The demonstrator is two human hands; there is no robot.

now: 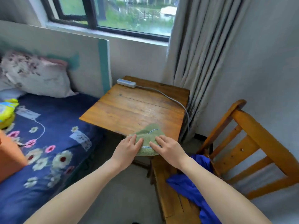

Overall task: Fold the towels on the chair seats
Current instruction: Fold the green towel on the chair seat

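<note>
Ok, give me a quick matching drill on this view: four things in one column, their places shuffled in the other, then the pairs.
1. green towel
2. blue towel
3. power strip
4. pillow

A. far corner of the table
B. on the chair seat
C. at the head of the bed
D. under the left hand and right hand, at the table's near edge

Pairs: 1-D, 2-B, 3-A, 4-C

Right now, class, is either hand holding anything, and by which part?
Nothing is gripped: left hand and right hand press flat on the green terry towel.
</note>
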